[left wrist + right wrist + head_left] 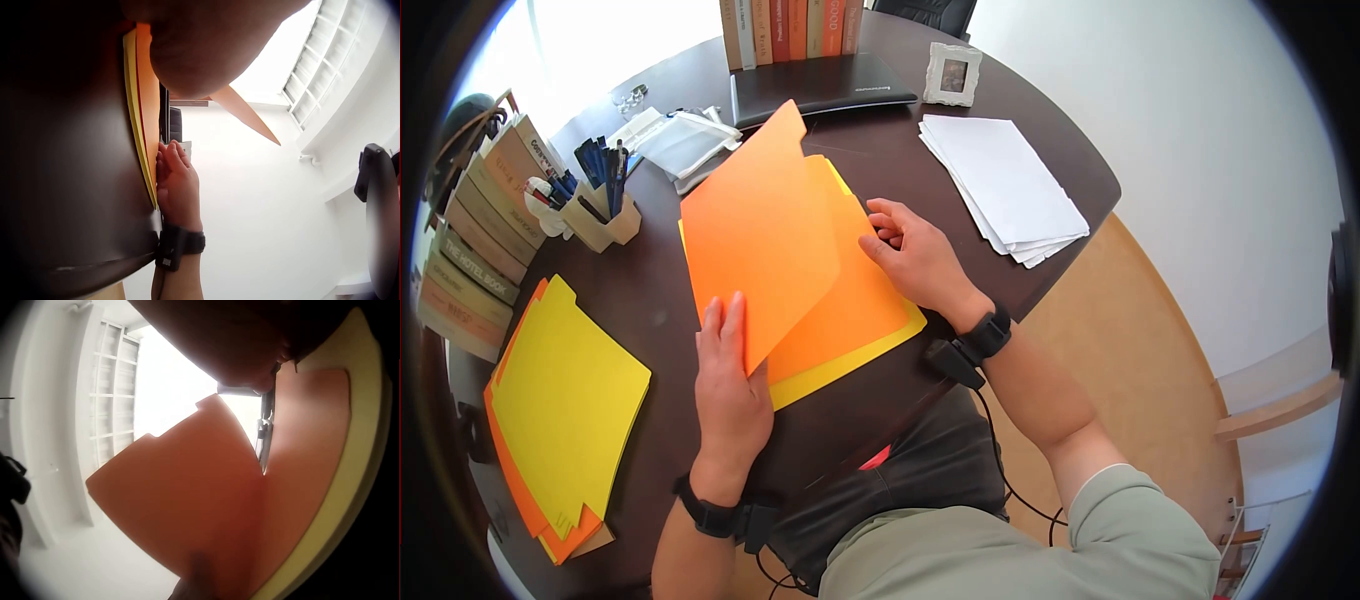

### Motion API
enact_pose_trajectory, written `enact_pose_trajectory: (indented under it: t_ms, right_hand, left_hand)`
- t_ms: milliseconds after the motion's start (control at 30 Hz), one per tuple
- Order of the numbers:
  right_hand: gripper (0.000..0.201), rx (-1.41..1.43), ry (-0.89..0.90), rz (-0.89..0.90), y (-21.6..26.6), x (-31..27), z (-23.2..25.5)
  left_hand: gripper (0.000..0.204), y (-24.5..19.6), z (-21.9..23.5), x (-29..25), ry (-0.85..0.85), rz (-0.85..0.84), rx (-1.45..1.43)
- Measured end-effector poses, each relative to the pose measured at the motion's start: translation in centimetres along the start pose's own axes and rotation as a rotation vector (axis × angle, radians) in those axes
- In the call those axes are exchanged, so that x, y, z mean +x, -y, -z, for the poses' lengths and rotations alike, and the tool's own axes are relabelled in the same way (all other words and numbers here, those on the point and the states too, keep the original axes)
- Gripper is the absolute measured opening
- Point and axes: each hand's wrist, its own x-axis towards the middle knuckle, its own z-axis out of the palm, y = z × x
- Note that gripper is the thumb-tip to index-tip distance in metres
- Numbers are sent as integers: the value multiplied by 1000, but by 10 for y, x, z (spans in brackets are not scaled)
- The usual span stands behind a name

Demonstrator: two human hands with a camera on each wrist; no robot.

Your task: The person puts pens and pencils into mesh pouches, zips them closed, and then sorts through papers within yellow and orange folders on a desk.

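An orange file folder (760, 230) lies with its upper cover raised at a slant. Under it a yellow folder (840, 370) shows along the near and right sides. My left hand (730, 400) has straight fingers against the outer face of the raised cover, near its lower end. Over the folder's right edge is my right hand (920, 260), its fingers loosely bent with nothing seen in them. From the right wrist, the cover's inner face (187, 487) shows, with a finger-shaped shadow low on it. Most of the left hand's thumb is hidden.
Yellow folders (570, 390) with orange ones beneath lie at left. White papers (1005, 185) are stacked at right. A pen holder (605, 215), rows of books (490, 210), a laptop (820, 90), clear pouches (685, 140) and a picture frame (952, 75) stand around the dark table.
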Motion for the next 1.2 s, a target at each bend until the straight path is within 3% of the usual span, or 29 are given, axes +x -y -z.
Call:
enact_pose_trajectory:
  t_ms: [200,367,467,600,700,767,900,1067,1200]
  right_hand:
    - [42,294,-44,71,-13,1,-5]
    - [39,900,18,-158,-7,-4,0]
    - [37,1030,169,-231,10,-7,7]
    - [29,562,325,-163,18,-12,9]
    - [27,452,282,-166,21,-11,13]
    - [24,404,161,-66,-3,4,31]
    - [27,620,-137,163,57,12,35]
    - [27,660,-21,287,124,21,14]
    - [26,610,153,413,174,22,-37]
  left_hand:
    - [59,-4,1,-2,92,-52,155]
    - [68,-4,0,-5,104,-37,138]
    - [71,-2,-2,-5,71,-48,97]
    - [80,1,-1,-7,73,-79,100]
    - [85,5,-5,-10,23,-70,3]
    - [95,5,-5,-11,-10,-33,-40]
    - [106,3,-6,-10,-41,-5,-90]
    - [104,3,-6,-11,70,-28,-3]
    - [105,0,1,-12,176,-61,62]
